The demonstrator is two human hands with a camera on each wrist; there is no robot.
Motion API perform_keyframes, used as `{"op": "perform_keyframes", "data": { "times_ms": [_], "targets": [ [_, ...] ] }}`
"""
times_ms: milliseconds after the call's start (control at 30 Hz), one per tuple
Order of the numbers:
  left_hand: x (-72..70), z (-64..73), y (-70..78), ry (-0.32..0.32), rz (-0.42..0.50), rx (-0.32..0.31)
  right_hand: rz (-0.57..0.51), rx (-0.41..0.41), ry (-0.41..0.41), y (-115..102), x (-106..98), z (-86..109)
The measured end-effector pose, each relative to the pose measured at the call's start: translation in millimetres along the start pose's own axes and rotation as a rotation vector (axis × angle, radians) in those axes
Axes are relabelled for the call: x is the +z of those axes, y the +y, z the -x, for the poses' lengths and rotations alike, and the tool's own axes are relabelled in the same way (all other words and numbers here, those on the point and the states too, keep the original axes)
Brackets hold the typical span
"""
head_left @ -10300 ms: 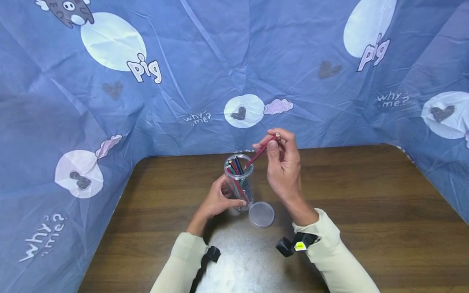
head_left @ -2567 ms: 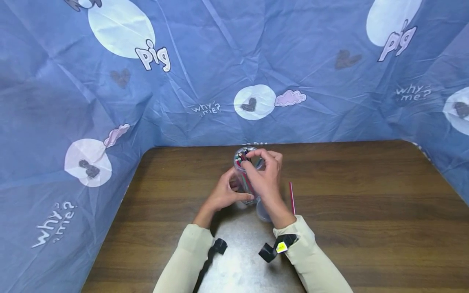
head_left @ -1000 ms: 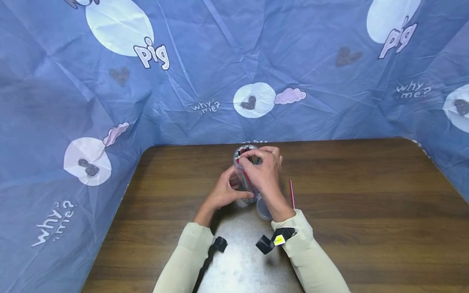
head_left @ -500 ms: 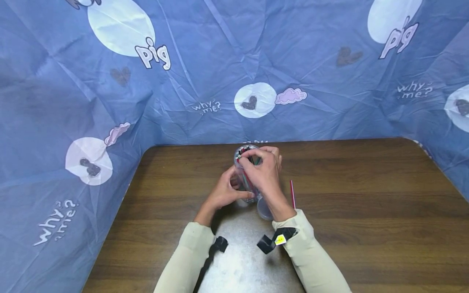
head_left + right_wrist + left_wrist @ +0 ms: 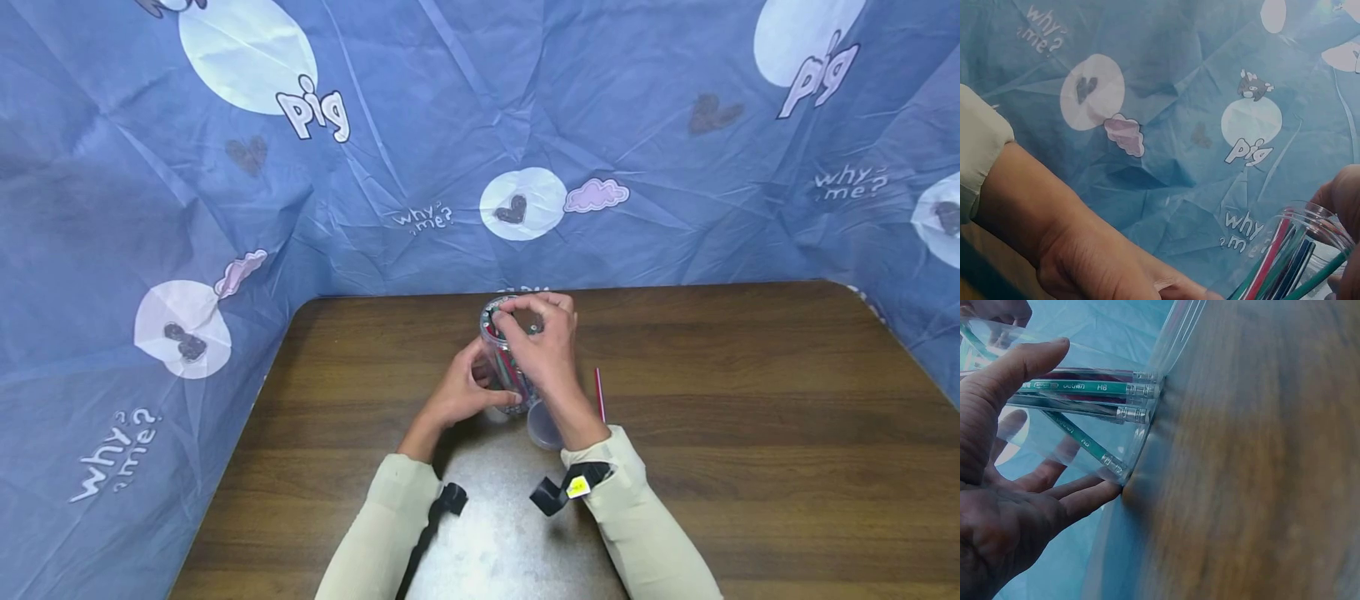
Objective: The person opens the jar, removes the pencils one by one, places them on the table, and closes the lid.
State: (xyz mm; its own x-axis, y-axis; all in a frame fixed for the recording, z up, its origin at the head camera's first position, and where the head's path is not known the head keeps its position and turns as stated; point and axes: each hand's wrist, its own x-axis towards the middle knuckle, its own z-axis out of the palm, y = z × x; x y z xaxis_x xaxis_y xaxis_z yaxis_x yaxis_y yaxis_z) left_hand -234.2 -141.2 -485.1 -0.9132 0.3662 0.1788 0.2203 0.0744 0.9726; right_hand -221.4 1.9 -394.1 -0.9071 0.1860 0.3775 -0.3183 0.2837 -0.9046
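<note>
A clear plastic jar (image 5: 512, 375) of pencils stands on the table. My left hand (image 5: 455, 394) holds it low on the side, thumb across the front. In the left wrist view, green pencils (image 5: 1082, 387) marked HB and darker ones show through the wall, and my left hand (image 5: 1004, 481) wraps it. My right hand (image 5: 547, 337) is over the jar's mouth, thumb and forefinger pinching together at the pencil tops. The pinched pencil's colour is hidden by the fingers. A red pencil (image 5: 1272, 256) and a green pencil (image 5: 1322, 275) show in the jar in the right wrist view.
The round clear lid (image 5: 543, 427) lies just in front of the jar, partly under my right wrist. A red pencil (image 5: 599, 393) with a white stripe lies to its right. Behind the wooden table (image 5: 750, 417) hangs a blue printed cloth (image 5: 420, 167).
Ten seconds ago my right hand held a red pencil above the jar; a red pencil now lies on the table. Since half a second ago the right fingers have risen slightly.
</note>
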Motion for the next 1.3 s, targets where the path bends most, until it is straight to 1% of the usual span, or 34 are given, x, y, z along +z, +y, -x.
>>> {"op": "perform_keyframes", "data": {
  "times_ms": [133, 367, 567, 733, 1067, 1167, 1300],
  "targets": [
    [0.0, -0.3, 0.6, -0.001, -0.016, 0.004, -0.026, -0.027, 0.004, 1.0, -0.7, -1.5],
    [-0.7, -0.3, 2.2, -0.011, -0.028, -0.007, -0.125, -0.056, 0.023, -3.6, -3.3, -2.5],
    [-1.0, -0.5, 3.0, -0.014, -0.033, -0.011, -0.199, -0.045, 0.019, -7.1, -6.1, -2.8],
    [-0.6, -0.6, 3.6, -0.005, -0.043, -0.025, -0.213, -0.042, 0.015, -8.3, -9.1, -2.4],
    [0.4, -0.6, 2.7, 0.001, -0.047, -0.02, -0.211, -0.079, 0.024, -11.3, -11.9, -1.9],
    [0.5, -0.7, 1.9, 0.001, -0.044, -0.027, -0.214, -0.104, 0.035, -13.8, -13.9, -1.8],
    [-0.1, -1.1, 1.2, 0.001, -0.044, -0.029, -0.219, -0.159, 0.065, -19.2, -18.9, -2.3]
  ]
}}
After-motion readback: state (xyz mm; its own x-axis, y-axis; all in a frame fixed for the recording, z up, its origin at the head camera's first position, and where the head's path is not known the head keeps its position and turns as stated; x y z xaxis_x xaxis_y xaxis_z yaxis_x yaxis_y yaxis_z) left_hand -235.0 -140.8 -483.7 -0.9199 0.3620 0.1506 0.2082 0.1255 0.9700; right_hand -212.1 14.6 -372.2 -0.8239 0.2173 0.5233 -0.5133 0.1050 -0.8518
